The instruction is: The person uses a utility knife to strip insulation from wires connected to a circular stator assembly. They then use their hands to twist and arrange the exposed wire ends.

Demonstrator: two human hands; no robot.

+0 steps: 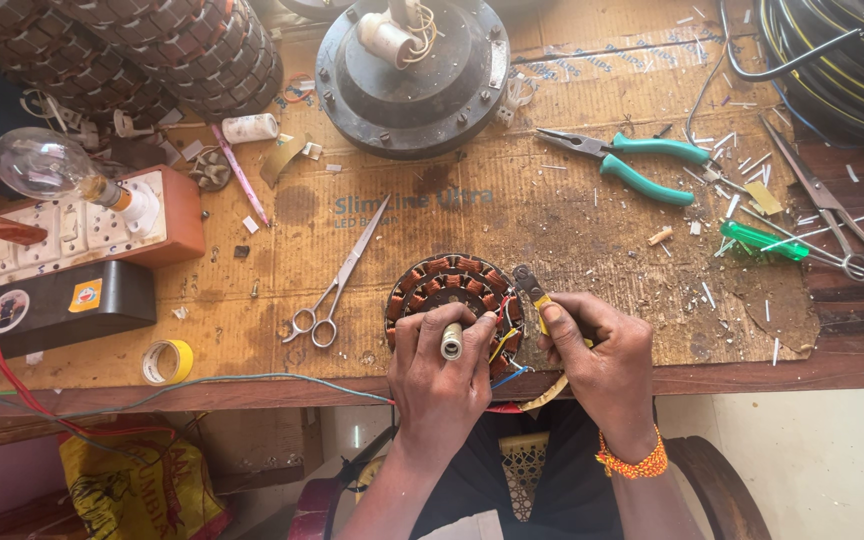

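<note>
The left hand (442,375) is closed around a small cylindrical spool (451,342), and the right hand (597,355) is clamped on a yellow-handled tool (534,292) whose dark tip is laid against the wound stator (449,290). The stator is set at the near edge of the cardboard-covered surface (552,215). Scissors (337,285) are seen just left of it, green pliers (632,160) well beyond.

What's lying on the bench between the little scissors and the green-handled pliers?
In the head view, the round copper-wound stator sits between the scissors and the pliers, on the cardboard sheet.
</note>
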